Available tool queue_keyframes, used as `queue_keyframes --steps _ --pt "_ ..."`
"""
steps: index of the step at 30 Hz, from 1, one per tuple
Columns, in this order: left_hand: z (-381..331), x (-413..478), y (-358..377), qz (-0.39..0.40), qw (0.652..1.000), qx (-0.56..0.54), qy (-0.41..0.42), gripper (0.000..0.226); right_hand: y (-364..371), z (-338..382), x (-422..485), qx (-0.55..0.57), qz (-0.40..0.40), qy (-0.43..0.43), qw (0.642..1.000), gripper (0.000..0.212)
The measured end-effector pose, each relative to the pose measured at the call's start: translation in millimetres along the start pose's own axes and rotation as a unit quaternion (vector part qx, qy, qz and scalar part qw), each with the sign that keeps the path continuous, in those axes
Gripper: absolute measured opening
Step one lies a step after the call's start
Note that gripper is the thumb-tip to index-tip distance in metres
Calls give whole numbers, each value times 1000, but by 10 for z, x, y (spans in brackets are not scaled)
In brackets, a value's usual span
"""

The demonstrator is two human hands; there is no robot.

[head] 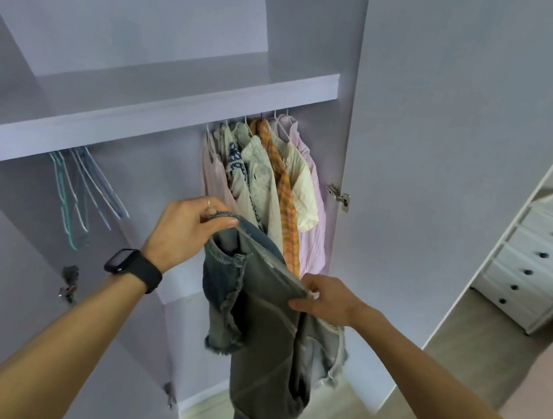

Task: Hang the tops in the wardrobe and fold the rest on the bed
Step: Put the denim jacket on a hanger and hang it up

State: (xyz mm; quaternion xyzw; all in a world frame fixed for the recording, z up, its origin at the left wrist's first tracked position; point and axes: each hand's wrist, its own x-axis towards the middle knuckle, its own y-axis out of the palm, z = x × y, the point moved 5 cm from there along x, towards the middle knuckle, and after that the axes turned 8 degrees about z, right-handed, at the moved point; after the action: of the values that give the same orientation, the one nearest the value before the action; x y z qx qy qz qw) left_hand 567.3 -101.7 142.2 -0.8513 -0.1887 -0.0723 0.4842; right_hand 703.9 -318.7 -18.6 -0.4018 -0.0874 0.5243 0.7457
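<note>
A frayed denim garment (263, 339) is being held up in front of the open wardrobe (161, 175), well clear of the bed (550, 395), which is showing only as a pink corner far to the R of the grip. One end of its top edge is being gripped by the left hand (183, 229), fingers curled over the hem. The other end is being pinched btwn thumb & fingers of the right hand (323, 299), which is sitting lower. The held edge is slanting down L to R btwn the hands, w/ the long axis hanging roughly straight down & the frayed end pointing at the floor (459, 350). Just behind the grip, hanging tops (271, 181) are being crowded at the R end of the rail. Open room is being left to the L of the grip, up to the empty hangers (80, 194). The shelf (139, 131) is running above the grip; the door (446, 159) is bounding the R side.
</note>
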Motion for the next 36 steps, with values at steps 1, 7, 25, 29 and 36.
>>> queue_keyframes --steps 1,7,25,29,36 --pt "100 -19 -31 -3 999 28 -19 6 -71 -52 -33 -24 -37 5 999 19" --pt "559 -39 -4 -50 986 127 -92 21 -582 -126 -172 -173 -200 21 964 23" --pt "744 120 321 27 979 128 -153 29 -1349 -207 -400 -7 -247 196 949 18" --pt "706 191 414 18 981 -19 -192 19 -1060 -53 -257 273 -105 122 949 28" --pt "887 107 387 98 932 -251 -241 7 -851 -190 -93 225 -48 98 968 34"
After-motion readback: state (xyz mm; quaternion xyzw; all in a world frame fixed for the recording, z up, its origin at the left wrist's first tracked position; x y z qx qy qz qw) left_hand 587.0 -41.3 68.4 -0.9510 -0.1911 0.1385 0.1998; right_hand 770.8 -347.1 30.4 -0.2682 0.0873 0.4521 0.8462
